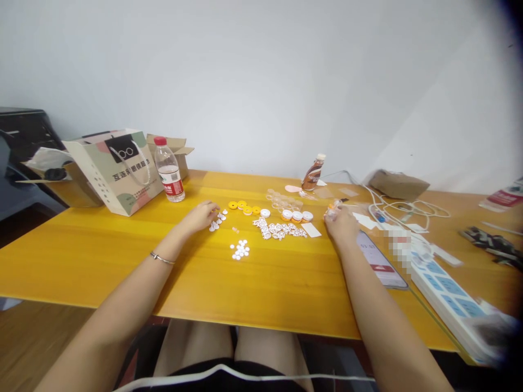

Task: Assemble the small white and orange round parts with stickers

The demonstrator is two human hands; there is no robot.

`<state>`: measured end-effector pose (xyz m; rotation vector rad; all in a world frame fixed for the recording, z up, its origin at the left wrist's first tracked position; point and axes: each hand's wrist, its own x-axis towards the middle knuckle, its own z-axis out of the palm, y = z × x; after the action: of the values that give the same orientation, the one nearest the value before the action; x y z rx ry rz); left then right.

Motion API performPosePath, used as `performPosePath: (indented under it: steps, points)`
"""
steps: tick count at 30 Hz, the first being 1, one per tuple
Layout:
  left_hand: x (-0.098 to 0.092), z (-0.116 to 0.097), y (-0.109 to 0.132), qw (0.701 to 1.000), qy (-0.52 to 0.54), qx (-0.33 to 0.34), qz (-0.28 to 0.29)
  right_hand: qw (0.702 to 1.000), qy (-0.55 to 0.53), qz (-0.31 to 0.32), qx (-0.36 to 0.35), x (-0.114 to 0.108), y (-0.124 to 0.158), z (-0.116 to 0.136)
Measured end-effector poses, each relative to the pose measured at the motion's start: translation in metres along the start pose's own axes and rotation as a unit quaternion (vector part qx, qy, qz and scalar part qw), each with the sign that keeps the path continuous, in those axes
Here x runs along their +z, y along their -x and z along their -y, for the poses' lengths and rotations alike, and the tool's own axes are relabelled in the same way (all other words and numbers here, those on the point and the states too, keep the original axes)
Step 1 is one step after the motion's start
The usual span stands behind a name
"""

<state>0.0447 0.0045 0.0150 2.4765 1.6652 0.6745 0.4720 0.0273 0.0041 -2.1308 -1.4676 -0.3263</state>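
Note:
My left hand (201, 214) rests on the yellow table (122, 256), fingers curled at a small cluster of white discs (216, 221). My right hand (340, 222) is closed round a small clear item with an orange part (333, 207) that I cannot name. Between the hands lie yellow rings (244, 207), orange-and-white caps (297, 216), a heap of white printed pieces (280, 230) and another pile of white discs (240, 250). Clear small cups (281, 199) sit behind them.
A paper bag (118, 169), a water bottle (169, 170) and an open carton (175, 149) stand back left. A brown drink bottle (314, 172) stands at the back. A phone (379, 261), a power strip (443, 294), white cables (402, 209) and a brown packet (398, 184) lie right.

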Motion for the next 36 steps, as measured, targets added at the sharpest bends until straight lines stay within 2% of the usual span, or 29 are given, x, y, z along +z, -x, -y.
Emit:
performPosePath:
  steps: [6, 8, 11, 13, 14, 17, 19, 21, 24, 27, 29, 32, 36]
  points:
    - [0.011, 0.005, -0.006, 0.999, 0.039, -0.001, 0.008, 0.999, -0.028, -0.044, -0.008, -0.006, 0.005, 0.009]
    - [0.009, 0.001, -0.007, 0.999, 0.043, -0.011, -0.015, 0.997, -0.043, -0.054, -0.023, -0.006, 0.006, 0.012]
    - [0.005, -0.019, -0.004, 0.994, 0.058, -0.002, -0.09, 0.993, -0.088, -0.063, -0.051, -0.007, 0.007, 0.018]
    - [0.005, -0.041, 0.001, 0.989, 0.092, 0.032, -0.109, 0.988, -0.119, -0.07, -0.071, -0.008, 0.008, 0.022]
    - [0.006, -0.054, 0.004, 0.987, 0.11, 0.06, -0.1, 0.985, -0.132, -0.072, -0.081, -0.009, 0.009, 0.024]
    - [0.018, -0.091, 0.014, 0.977, 0.117, 0.18, -0.007, 0.979, -0.159, -0.068, -0.105, -0.009, 0.013, 0.03]
    - [0.028, -0.109, 0.021, 0.971, 0.099, 0.213, 0.043, 0.975, -0.174, -0.065, -0.121, -0.007, 0.015, 0.032]
    - [0.035, -0.118, 0.025, 0.968, 0.096, 0.219, 0.079, 0.972, -0.183, -0.065, -0.135, -0.005, 0.015, 0.033]
    - [0.037, -0.115, 0.023, 0.969, 0.115, 0.205, 0.077, 0.968, -0.19, -0.064, -0.149, -0.003, 0.015, 0.033]
    - [0.034, -0.097, 0.009, 0.981, 0.106, 0.163, 0.005, 0.967, -0.197, -0.052, -0.155, -0.003, 0.015, 0.034]
    - [0.031, -0.083, -0.006, 0.988, 0.058, 0.139, -0.03, 0.965, -0.204, -0.043, -0.16, -0.003, 0.016, 0.036]
    - [0.031, -0.068, -0.029, 0.991, -0.045, 0.121, -0.03, 0.961, -0.212, -0.03, -0.176, -0.002, 0.019, 0.037]
    - [0.037, -0.064, -0.048, 0.98, -0.166, 0.11, 0.0, 0.954, -0.225, -0.017, -0.196, 0.0, 0.022, 0.039]
